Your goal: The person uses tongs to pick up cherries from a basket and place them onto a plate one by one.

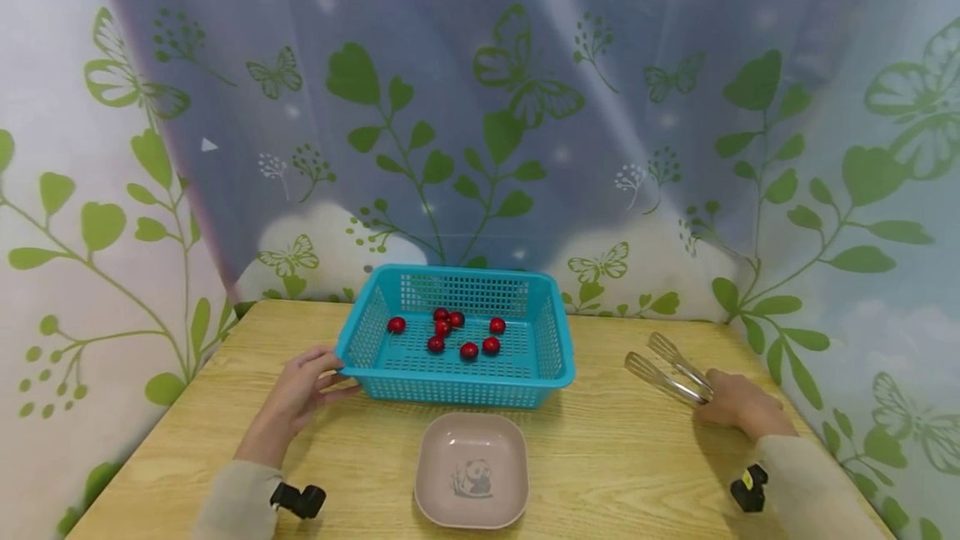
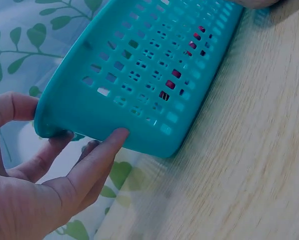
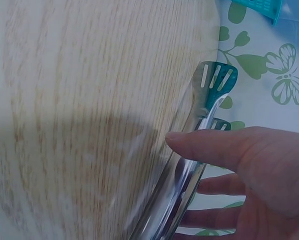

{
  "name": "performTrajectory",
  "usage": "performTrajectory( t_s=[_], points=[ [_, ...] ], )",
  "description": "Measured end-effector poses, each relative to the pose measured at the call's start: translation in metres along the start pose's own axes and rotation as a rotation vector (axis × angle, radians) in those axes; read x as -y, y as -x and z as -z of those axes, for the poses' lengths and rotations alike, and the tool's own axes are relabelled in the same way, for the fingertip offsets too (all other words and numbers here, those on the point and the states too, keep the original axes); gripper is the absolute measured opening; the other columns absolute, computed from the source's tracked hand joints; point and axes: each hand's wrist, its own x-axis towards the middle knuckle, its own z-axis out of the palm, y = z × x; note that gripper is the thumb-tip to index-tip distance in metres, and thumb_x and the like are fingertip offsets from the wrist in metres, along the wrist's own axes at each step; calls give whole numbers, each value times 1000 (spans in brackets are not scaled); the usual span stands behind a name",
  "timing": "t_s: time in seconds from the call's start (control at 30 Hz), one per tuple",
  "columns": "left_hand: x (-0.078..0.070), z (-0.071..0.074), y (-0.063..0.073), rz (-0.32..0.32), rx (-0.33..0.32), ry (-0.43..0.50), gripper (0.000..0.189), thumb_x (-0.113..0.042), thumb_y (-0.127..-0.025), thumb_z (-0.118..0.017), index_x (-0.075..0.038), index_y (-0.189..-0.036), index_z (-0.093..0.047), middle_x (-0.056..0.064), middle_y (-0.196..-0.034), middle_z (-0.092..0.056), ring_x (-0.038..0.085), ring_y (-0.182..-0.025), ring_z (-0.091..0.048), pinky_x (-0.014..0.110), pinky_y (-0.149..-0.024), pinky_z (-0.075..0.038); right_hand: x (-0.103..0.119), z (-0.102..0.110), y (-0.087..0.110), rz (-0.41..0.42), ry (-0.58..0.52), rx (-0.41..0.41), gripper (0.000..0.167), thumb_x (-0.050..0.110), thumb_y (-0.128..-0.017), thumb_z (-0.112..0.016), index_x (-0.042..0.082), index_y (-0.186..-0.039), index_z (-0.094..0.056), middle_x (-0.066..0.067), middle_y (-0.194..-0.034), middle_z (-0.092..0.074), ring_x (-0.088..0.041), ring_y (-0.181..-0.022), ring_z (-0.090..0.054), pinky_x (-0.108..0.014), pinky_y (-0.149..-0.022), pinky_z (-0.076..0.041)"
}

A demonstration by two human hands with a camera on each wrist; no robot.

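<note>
A blue perforated plastic basket [image 1: 458,391] stands on the table, with several small, round, shiny red cherry-like fruits [image 1: 468,351] spread over its floor. At its near left corner my left hand [image 1: 302,386] holds the rim. The left wrist view shows the thumb on one side of the rim [image 2: 52,107] and the other fingers along the wall. Far to the right, my right hand [image 1: 738,403] grips a pair of metal tongs [image 1: 672,380] by the arms, thumb on one side and fingers on the other. The tongs' slotted heads [image 3: 217,82] are apart and point toward the back.
In front of the basket sits a square pinkish bowl [image 1: 472,437] with a panda print on its bottom. The wooden table [image 1: 600,457] meets a patterned curtain [image 1: 465,148] at its back and sides.
</note>
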Motion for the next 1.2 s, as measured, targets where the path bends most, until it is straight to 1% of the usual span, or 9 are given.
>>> performTrajectory(
  t_s=[0.17, 0.27, 0.37, 0.5, 0.63, 0.73, 0.97, 1.1, 1.2],
  points=[
    [1, -4, 0, -35, -29, -79, 26, -12, -104, -52, 4, -123, -58, 11, -121, -61, 17, -99, -70, 52, -101, -61, -1, -3, -1, 21, 8, -20, 35, 30, -87, -72, 6, -97, -49, -14, -88, -57, -29, -80, -52, -44, -66, -45],
    [1, -7, 0, -52, -50, -131, 27, -11, -103, -51, 6, -122, -57, 12, -119, -61, 16, -97, -70, 52, -98, -62, 0, -4, -1, 8, 3, -11, 38, 31, -89, -71, 2, -102, -51, -18, -92, -60, -31, -81, -54, -46, -67, -47],
    [1, -9, -1, -60, -67, -152, 27, -11, -102, -50, 7, -121, -58, 12, -118, -61, 17, -97, -70, 52, -97, -63, -1, -5, -3, -2, 7, -11, 42, 31, -91, -70, -1, -110, -52, -21, -96, -62, -33, -83, -56, -49, -68, -49],
    [1, -11, -1, -60, -89, -162, 28, -10, -101, -50, 6, -121, -58, 12, -117, -61, 17, -95, -69, 52, -96, -63, -2, -7, -6, 12, 23, -27, 41, 30, -90, -70, 0, -112, -52, -19, -94, -61, -33, -84, -57, -49, -67, -49],
    [2, -11, 0, -60, -98, -167, 27, -10, -101, -50, 6, -120, -58, 14, -118, -61, 15, -93, -69, 53, -95, -63, -2, -8, -9, 38, 41, -43, 38, 30, -90, -71, 2, -109, -53, -15, -91, -61, -32, -83, -56, -47, -66, -48],
    [3, -10, 0, -62, -100, -166, 26, -10, -101, -50, 6, -120, -58, 14, -118, -60, 15, -93, -69, 53, -95, -63, -3, -8, -11, 45, 44, -47, 40, 29, -89, -72, 0, -111, -55, -15, -92, -63, -31, -82, -56, -47, -65, -48],
    [5, -9, -1, -67, -93, -173, 28, -12, -101, -50, 7, -121, -57, 17, -119, -60, 17, -94, -69, 52, -93, -64, -5, -10, -14, 30, 31, -43, 62, 31, -89, -72, -9, -131, -51, -28, -108, -66, -35, -89, -62, -53, -69, -53],
    [4, -10, -1, -63, -97, -164, 29, -11, -100, -50, 7, -122, -55, 19, -122, -59, 16, -94, -70, 53, -94, -64, -6, -11, -16, 30, 27, -49, 65, 29, -89, -73, -10, -135, -48, -34, -115, -64, -42, -95, -64, -57, -71, -55],
    [4, -10, -1, -60, -94, -159, 29, -11, -100, -49, 7, -122, -55, 19, -122, -59, 16, -94, -70, 53, -95, -63, -6, -12, -17, 55, 31, -88, 64, 25, -87, -74, -9, -135, -49, -36, -116, -63, -48, -99, -64, -60, -73, -56]
  ],
)
